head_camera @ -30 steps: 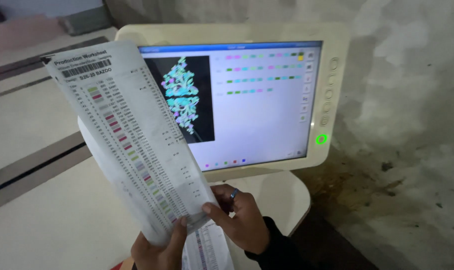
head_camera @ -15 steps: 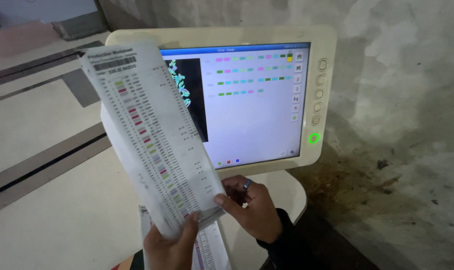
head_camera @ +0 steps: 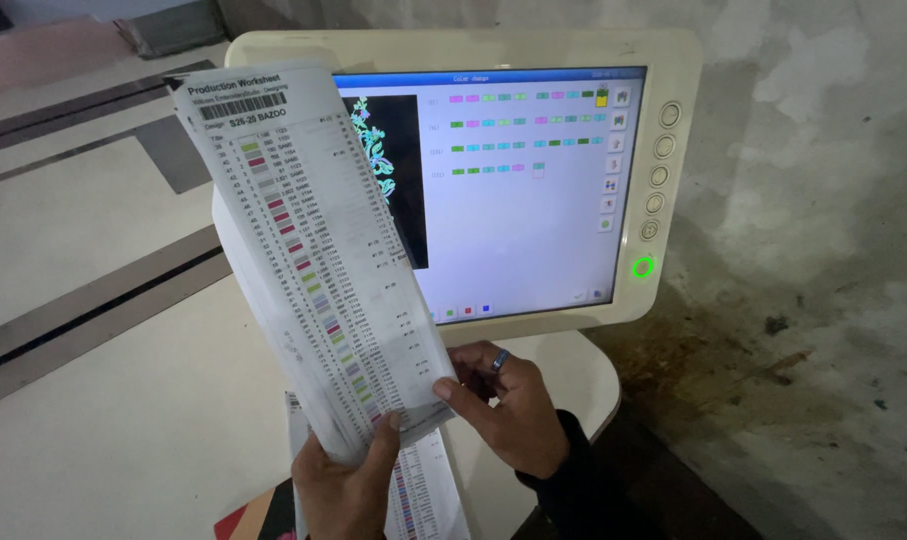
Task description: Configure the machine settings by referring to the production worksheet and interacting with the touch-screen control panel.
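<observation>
A long white printed sheet (head_camera: 304,240) with a barcode at its top and a column of small colour swatches stands upright in front of me, held by both hands at its lower end. My left hand (head_camera: 349,485) grips the bottom edge from below, thumb on the front. My right hand (head_camera: 509,405), with a ring on one finger, pinches the lower right corner. More printed sheets (head_camera: 424,490) hang beneath. Behind the sheet stands a cream touch-screen panel (head_camera: 674,60), lit, showing a coloured floral pattern on black and rows of small colour blocks.
A column of round buttons (head_camera: 662,175) runs down the panel's right frame, with a glowing green one (head_camera: 643,267) at the bottom. A pale machine table with dark grooves (head_camera: 94,310) lies to the left. A stained concrete floor (head_camera: 814,330) spreads to the right.
The view has shifted, so the panel and the sheet sit further right and closer. Both hands have kept their grip on the sheet's lower end.
</observation>
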